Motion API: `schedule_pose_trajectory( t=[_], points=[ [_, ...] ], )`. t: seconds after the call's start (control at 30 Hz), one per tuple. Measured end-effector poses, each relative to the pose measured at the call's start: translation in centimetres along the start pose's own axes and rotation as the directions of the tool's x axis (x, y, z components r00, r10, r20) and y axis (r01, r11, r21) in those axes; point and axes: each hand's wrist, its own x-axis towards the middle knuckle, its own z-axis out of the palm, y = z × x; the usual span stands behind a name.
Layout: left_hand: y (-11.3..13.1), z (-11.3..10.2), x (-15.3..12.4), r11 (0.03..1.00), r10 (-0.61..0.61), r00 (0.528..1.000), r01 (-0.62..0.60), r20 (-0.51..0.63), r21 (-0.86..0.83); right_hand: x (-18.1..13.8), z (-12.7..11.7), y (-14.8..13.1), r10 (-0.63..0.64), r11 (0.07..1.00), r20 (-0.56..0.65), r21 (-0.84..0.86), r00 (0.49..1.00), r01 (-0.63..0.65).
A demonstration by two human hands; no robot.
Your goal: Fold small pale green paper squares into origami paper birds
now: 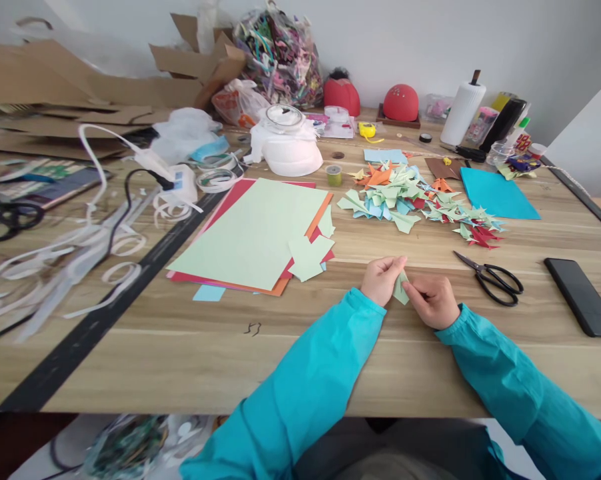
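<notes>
A small piece of folded pale green paper is pinched between my two hands, just above the wooden table. My left hand grips its upper left edge, and my right hand holds it from the right with bent fingers. Beyond them lies a pile of folded paper pieces in green, blue, orange and red. To the left, a pale green sheet tops a stack of coloured paper, with small cut green pieces at its right corner. Black-handled scissors lie right of my right hand.
A black phone lies at the right. A turquoise sheet is behind the scissors. White straps and cables tangle around a power strip on the left. Cardboard boxes, bags and a white cylinder stand along the back.
</notes>
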Motion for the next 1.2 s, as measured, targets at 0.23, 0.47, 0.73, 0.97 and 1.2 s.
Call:
schedule_pose_trajectory(
  t=[0.23, 0.47, 0.73, 0.97, 1.2],
  points=[
    [0.4, -0.2, 0.4, 0.992, 0.022, 0.999, -0.026, -0.028, -0.125, -0.1, 0.0, 0.7, 0.092, 0.996, -0.105, 0.011, 0.990, -0.092],
    [0.3, -0.4, 0.5, 0.983, 0.046, 0.999, -0.049, -0.021, -0.178, 0.0, 0.0, 0.8, 0.153, 0.987, -0.211, 0.073, 0.965, -0.141],
    [0.8, -0.2, 0.1, 0.993, 0.029, 0.997, -0.037, -0.072, -0.116, 0.4, -0.2, 1.0, 0.155, 0.988, -0.397, 0.058, 0.905, -0.143],
    [0.9, -0.1, -0.1, 0.989, -0.042, 0.997, 0.032, -0.064, -0.146, 0.3, -0.2, 1.2, 0.164, 0.986, -0.397, 0.100, 0.903, -0.135],
    [1.7, -0.3, -0.2, 0.999, 0.043, 0.999, -0.043, -0.011, -0.028, 0.4, -0.3, 1.2, 0.146, 0.989, -0.383, 0.083, 0.912, -0.124]
  ],
)
